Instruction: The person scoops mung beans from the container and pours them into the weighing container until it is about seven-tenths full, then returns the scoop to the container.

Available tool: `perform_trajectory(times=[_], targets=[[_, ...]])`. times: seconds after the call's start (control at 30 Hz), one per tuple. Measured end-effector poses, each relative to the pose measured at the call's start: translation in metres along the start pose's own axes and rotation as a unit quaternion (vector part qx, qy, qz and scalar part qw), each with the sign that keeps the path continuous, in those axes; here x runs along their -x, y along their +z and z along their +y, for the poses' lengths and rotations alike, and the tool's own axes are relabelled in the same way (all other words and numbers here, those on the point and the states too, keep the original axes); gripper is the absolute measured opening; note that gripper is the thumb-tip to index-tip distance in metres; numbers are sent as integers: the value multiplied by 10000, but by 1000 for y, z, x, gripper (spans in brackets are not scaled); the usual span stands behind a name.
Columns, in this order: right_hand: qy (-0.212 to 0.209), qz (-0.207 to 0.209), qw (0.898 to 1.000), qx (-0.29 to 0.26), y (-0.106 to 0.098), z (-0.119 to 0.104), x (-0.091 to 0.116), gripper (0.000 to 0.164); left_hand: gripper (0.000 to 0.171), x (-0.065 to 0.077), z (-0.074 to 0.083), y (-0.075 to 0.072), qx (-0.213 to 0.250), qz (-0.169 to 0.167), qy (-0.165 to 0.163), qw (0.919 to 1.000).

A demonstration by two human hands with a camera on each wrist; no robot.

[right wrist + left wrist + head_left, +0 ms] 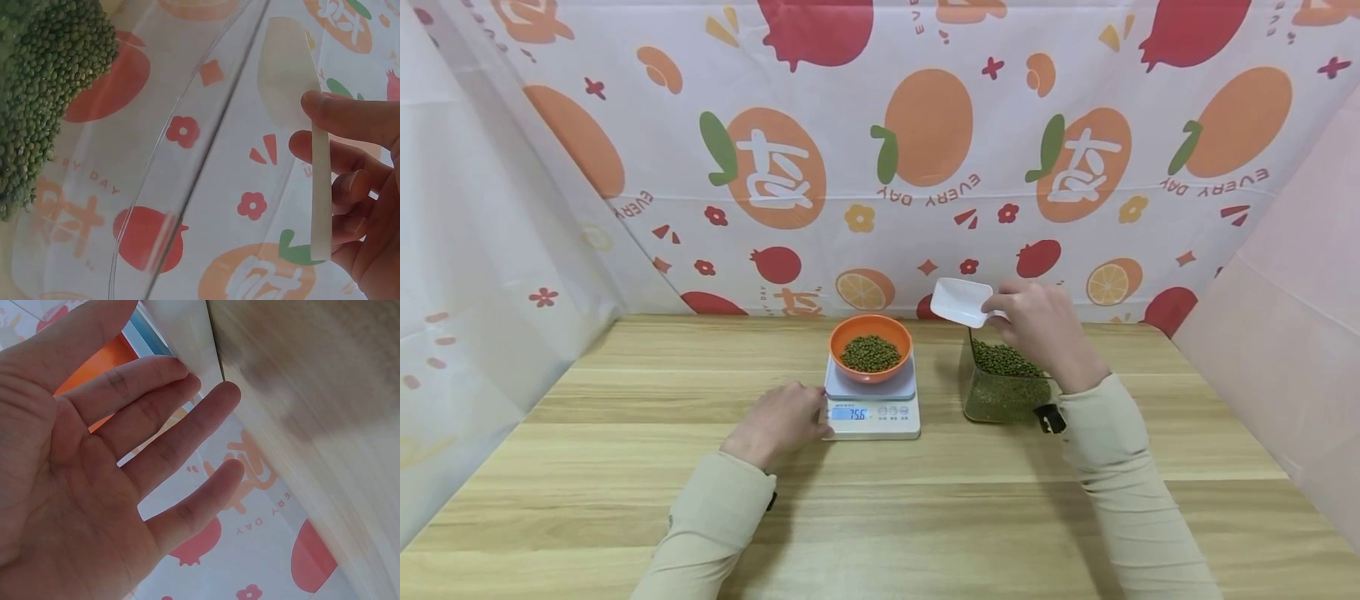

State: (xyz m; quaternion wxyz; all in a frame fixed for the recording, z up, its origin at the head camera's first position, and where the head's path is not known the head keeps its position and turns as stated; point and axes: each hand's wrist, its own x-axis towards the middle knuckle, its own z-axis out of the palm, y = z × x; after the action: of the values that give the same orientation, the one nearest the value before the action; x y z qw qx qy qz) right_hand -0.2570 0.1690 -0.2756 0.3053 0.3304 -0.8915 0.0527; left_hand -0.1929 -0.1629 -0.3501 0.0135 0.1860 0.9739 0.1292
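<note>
A kitchen scale (880, 429) carries an orange bowl (871, 326) with green mung beans (870, 353) in it; the display reads 75.6. At the scale's left edge rests my left hand (782, 423); in the left wrist view its fingers are spread and loosely extended, with nothing held. My right hand (1043, 327) pinches the handle of a white scoop (958, 302) above a clear container (981, 400). No beans show inside the scoop. More mung beans (50, 87) fill part of that container, and the right wrist view looks through its clear wall.
All of this stands on a wood-grain table (865, 517). Behind it hangs a white curtain (857, 258) printed with fruit, and pale cloth closes off both sides. The clear container stands a short way right of the scale.
</note>
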Motion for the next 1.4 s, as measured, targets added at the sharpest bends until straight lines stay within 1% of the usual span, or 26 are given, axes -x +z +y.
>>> perform_trajectory(times=[0.23, 0.4, 0.57, 0.93, 1.1, 1.4], targets=[[188, -324, 9989, -268, -6, 6, 0, 14, 25, 0, 0, 0, 21, 7, 28, 10000], [236, -553, 9974, -387, -14, 10, -1, 13, 27, 1, 0, 0, 69, 6, 46, 10000], [298, -698, 9960, -469, -19, 12, 0, 13, 26, 1, 0, -1, 55, -5, 57, 10000], [278, -800, 9959, -325, -26, 17, 0, 12, 24, 0, -1, 0, -33, 40, 116, 9999], [249, -855, 9956, -299, -30, 18, 1, 11, 24, 0, -1, 0, -7, 38, 88, 10000], [406, -1109, 9924, -333, -36, 20, 1, 11, 24, 0, -2, 1, 2, 65, 64, 10000]])
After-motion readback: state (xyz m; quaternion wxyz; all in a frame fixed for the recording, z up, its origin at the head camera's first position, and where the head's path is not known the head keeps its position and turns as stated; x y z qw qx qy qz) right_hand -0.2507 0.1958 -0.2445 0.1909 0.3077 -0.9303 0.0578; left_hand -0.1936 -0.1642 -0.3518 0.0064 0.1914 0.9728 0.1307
